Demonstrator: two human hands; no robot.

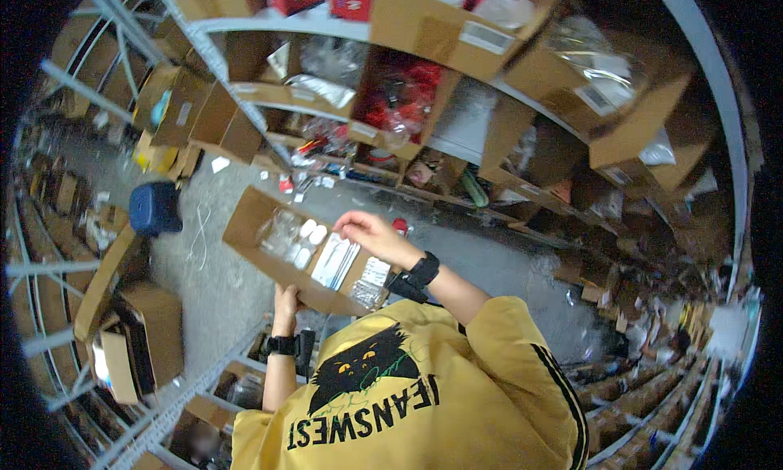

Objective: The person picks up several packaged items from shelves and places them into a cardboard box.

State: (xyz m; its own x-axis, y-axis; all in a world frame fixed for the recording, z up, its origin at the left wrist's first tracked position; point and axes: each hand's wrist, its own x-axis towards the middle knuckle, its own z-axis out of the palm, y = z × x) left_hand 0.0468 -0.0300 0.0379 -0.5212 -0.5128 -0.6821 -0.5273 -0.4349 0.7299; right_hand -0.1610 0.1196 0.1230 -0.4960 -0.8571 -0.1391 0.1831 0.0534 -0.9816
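Note:
An open cardboard box (244, 250) is held tilted in front of my body, its long side slanting down to the right. My left hand (286, 300) grips its near side wall from outside. Over the far rim reaches my right hand (367, 233), fingers curled and close together; whether something small is between them cannot be told. Below its fingertips stands a row of flat white-and-blue packets (335, 261). Clear plastic packs (284, 230) and white rounded items (313, 231) fill the left part. At the right end lie a white labelled pack (375, 270) and a clear bag of small items (367, 294).
Metal shelving (293, 23) with open cardboard bins and bagged goods runs along the far side. On the left stand a blue stool (154, 208) and an opened carton (156, 335). Small boxes and white scraps (298, 197) lie on the floor. A shelf beam (183, 387) is near my left arm.

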